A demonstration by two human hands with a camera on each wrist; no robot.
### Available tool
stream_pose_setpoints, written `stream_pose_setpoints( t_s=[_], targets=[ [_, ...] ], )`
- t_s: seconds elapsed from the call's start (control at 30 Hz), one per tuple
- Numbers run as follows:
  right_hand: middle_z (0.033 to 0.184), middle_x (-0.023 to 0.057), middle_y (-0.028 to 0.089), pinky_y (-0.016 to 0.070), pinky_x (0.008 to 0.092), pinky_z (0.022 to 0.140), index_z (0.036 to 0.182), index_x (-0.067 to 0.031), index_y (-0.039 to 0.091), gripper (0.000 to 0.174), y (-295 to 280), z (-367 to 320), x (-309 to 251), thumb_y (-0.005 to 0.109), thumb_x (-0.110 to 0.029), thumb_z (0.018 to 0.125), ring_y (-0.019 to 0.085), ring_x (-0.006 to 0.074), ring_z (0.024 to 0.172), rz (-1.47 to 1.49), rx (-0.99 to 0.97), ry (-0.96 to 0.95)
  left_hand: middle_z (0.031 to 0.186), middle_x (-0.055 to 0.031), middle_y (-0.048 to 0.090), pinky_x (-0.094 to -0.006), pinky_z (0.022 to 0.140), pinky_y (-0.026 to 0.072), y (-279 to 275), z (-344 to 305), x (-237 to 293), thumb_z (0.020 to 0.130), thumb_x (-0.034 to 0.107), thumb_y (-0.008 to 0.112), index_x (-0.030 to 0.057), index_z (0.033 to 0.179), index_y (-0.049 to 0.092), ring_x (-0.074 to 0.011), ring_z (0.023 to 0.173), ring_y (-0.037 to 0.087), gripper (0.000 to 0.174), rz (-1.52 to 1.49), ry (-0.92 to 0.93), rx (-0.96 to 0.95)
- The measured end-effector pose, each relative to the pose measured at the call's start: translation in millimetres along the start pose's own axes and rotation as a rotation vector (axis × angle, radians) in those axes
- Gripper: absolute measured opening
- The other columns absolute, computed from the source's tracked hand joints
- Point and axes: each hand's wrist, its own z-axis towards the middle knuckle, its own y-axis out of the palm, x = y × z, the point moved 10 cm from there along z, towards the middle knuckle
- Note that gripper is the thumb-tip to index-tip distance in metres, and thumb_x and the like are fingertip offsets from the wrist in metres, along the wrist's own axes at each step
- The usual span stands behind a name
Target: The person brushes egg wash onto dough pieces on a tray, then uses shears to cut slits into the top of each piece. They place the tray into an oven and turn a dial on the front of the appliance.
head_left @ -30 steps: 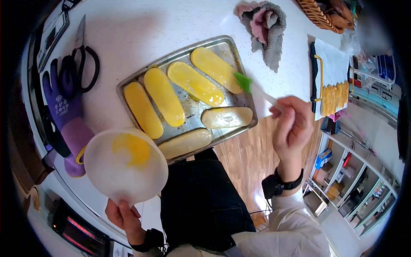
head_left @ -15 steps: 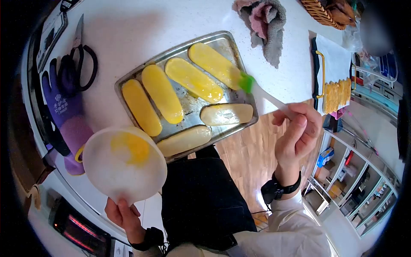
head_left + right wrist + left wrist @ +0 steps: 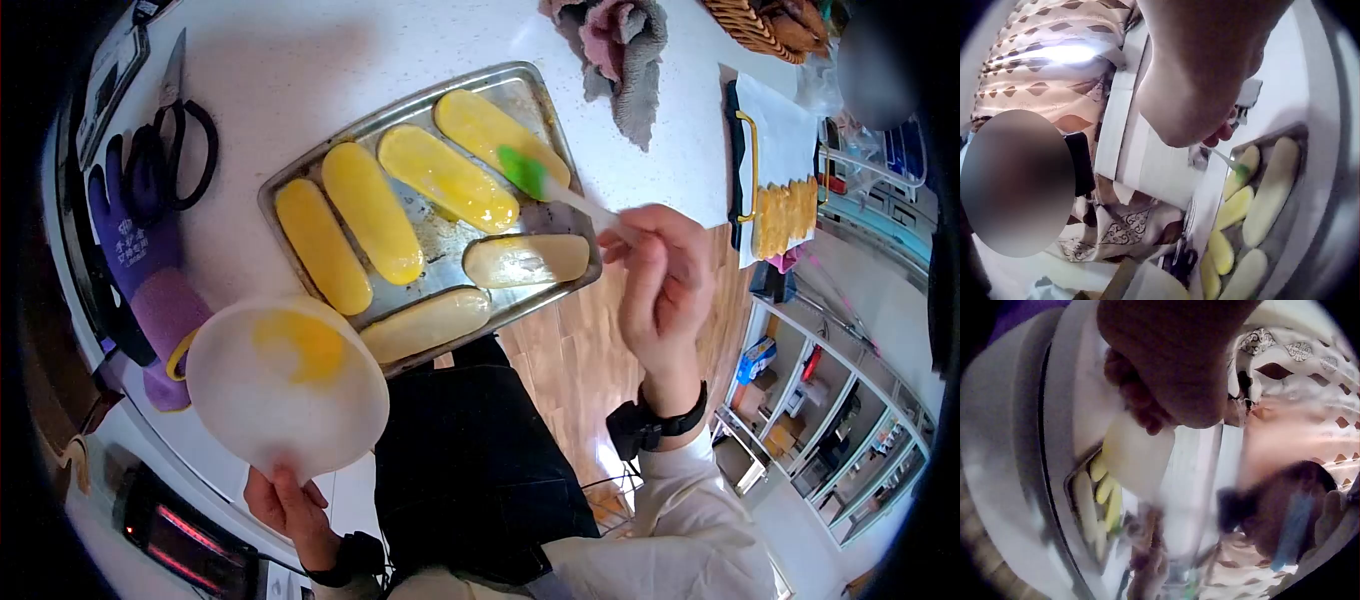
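Green brush [image 3: 538, 181] — pinched by right grip [image 3: 665, 280] — is over dough [image 3: 482, 128] at tray [image 3: 440, 240] two o'clock; left grip [image 3: 292, 508] holds bowl [image 3: 285, 395].

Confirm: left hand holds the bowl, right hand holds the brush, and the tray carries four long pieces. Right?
Count's wrong: the tray carries six long pieces, not four, as the head view shows. The rest stands: left hand holds the bowl, right hand holds the brush.

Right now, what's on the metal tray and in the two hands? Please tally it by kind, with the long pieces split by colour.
Yellow pieces: 4
Pale pieces: 2
Green-tipped brush: 1
White bowl: 1
Total: 8
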Motion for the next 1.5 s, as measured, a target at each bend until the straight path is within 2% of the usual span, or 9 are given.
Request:
stream_pose_setpoints(
  t_s=[0.17, 0.27, 0.6, 0.97, 1.17, 1.23, 1.33, 1.43, 1.5],
  targets=[
    [0.080, 0.0130, 0.058, 0.0454, 0.0249, 0.056, 0.090, 0.0015, 0.050, 0.016, -33, -19, -13, 0.037, -0.009, 0.089, 0.058, 0.0179, 0.065, 0.034, 0.185, -0.012, 0.056, -0.0054, 0.052, -0.0181, 0.026, 0.0212, -4, 0, 0, 0.087, 0.023, 0.049, -0.0040, 0.089, 0.052, -0.0049, 0.029, 0.031, 0.027, -0.005, -0.028, 0.031],
    [0.076, 0.0119, 0.061, 0.0446, 0.0310, 0.054, 0.082, -0.0012, 0.053, 0.016, -1, -30, -46, 0.039, -0.008, 0.085, 0.058, 0.0234, 0.064, -0.022, -0.017, -0.178, 0.055, -0.0055, 0.051, -0.0188, 0.025, 0.0212, -1, 0, 1, 0.087, 0.024, 0.048, -0.0041, 0.088, 0.052, -0.0049, 0.028, 0.031, 0.029, -0.008, -0.018, 0.048],
    [0.065, -0.0020, 0.047, 0.0258, 0.0203, 0.042, 0.085, -0.0109, 0.057, 0.025, 66, -38, -95, 0.062, -0.011, 0.061, 0.043, 0.0090, 0.049, -0.475, -0.203, -0.616, 0.061, -0.0065, 0.053, -0.0183, 0.024, 0.0225, -12, -2, -5, 0.086, 0.024, 0.050, -0.0058, 0.091, 0.053, -0.0049, 0.029, 0.032, 0.031, -0.025, 0.007, 0.060],
    [0.067, 0.0024, 0.049, 0.0326, 0.0232, 0.041, 0.091, -0.0074, 0.058, 0.035, 110, -20, -93, 0.066, -0.006, 0.057, 0.045, 0.0138, 0.051, -0.567, -0.314, -0.635, 0.071, -0.0103, 0.058, -0.0185, 0.024, 0.0248, -30, -2, -18, 0.086, 0.024, 0.049, -0.0051, 0.097, 0.052, -0.0062, 0.029, 0.034, 0.031, -0.055, 0.015, 0.068],
    [0.078, 0.0076, 0.054, 0.0395, 0.0301, 0.053, 0.093, -0.0047, 0.057, 0.031, 97, -7, -108, 0.065, -0.006, 0.063, 0.050, 0.0192, 0.065, -0.421, -0.300, -0.651, 0.073, -0.0113, 0.058, -0.0179, 0.024, 0.0241, -34, -1, -21, 0.087, 0.020, 0.048, -0.0042, 0.099, 0.052, -0.0061, 0.029, 0.033, 0.027, -0.084, 0.037, 0.039],
    [0.082, 0.0076, 0.056, 0.0401, 0.0361, 0.065, 0.086, -0.0099, 0.056, 0.022, 74, 3, -107, 0.065, -0.007, 0.067, 0.050, 0.0223, 0.074, -0.269, -0.212, -0.386, 0.073, -0.0112, 0.058, -0.0179, 0.024, 0.0243, -34, 0, -17, 0.088, 0.019, 0.047, -0.0042, 0.099, 0.052, -0.0063, 0.029, 0.033, 0.026, -0.090, 0.034, 0.063],
    [0.072, 0.0104, 0.052, 0.0402, 0.0305, 0.048, 0.105, -0.0117, 0.046, 0.022, 38, -13, -103, 0.049, -0.009, 0.083, 0.045, 0.0189, 0.053, -0.360, -0.046, -0.687, 0.072, -0.0109, 0.058, -0.0179, 0.024, 0.0246, -33, 5, -12, 0.088, 0.018, 0.047, -0.0042, 0.098, 0.052, -0.0064, 0.029, 0.032, 0.025, -0.112, 0.045, 0.045],
    [0.076, 0.0096, 0.051, 0.0405, 0.0242, 0.051, 0.106, -0.0080, 0.045, 0.018, 23, -24, -86, 0.040, -0.015, 0.091, 0.046, 0.0149, 0.058, -0.460, 0.043, -0.592, 0.071, -0.0102, 0.057, -0.0180, 0.024, 0.0244, -29, 7, -11, 0.087, 0.017, 0.048, -0.0042, 0.096, 0.052, -0.0062, 0.029, 0.032, 0.024, -0.103, 0.024, 0.019],
    [0.078, 0.0079, 0.051, 0.0379, 0.0194, 0.052, 0.107, -0.0070, 0.045, 0.020, -15, -31, -43, 0.037, -0.019, 0.093, 0.045, 0.0101, 0.059, -0.023, 0.390, -0.261, 0.070, -0.0098, 0.057, -0.0180, 0.024, 0.0241, -27, 7, -14, 0.087, 0.017, 0.048, -0.0042, 0.095, 0.052, -0.0061, 0.029, 0.032, 0.023, -0.081, -0.010, 0.027]
  ],
)
